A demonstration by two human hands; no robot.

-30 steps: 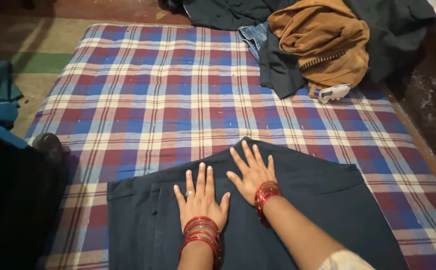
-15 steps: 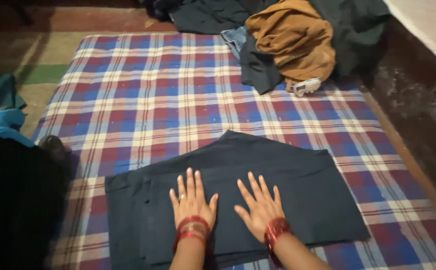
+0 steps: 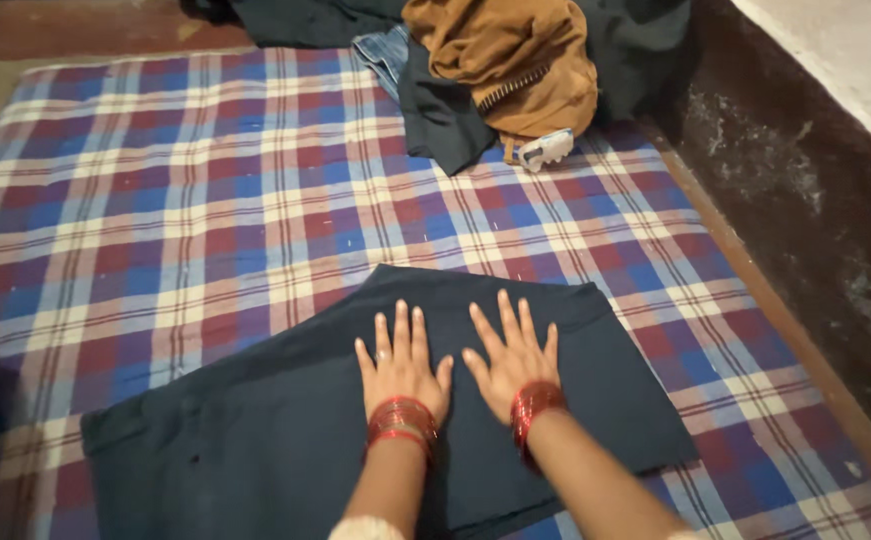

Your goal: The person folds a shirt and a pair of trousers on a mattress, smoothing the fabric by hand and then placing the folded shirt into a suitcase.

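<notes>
A dark navy garment (image 3: 255, 430) lies flat and folded on a plaid mattress cover (image 3: 205, 200). My left hand (image 3: 402, 362) rests palm down on the cloth with fingers spread, red bangles on its wrist. Just to its right, my right hand (image 3: 511, 352) presses flat on the same cloth, fingers apart, also wearing red bangles. Neither hand grips anything.
A heap of clothes sits at the far end: a tan-brown garment (image 3: 510, 60), dark pieces (image 3: 445, 125) and a bit of blue denim (image 3: 380, 50). A small white object (image 3: 543, 148) lies by the heap. A dark wall base (image 3: 805, 210) runs along the right.
Both hands have slid across the navy garment toward its right part, ending closer together. The view has shifted right, so the dark and blue things at the left are out of sight.
</notes>
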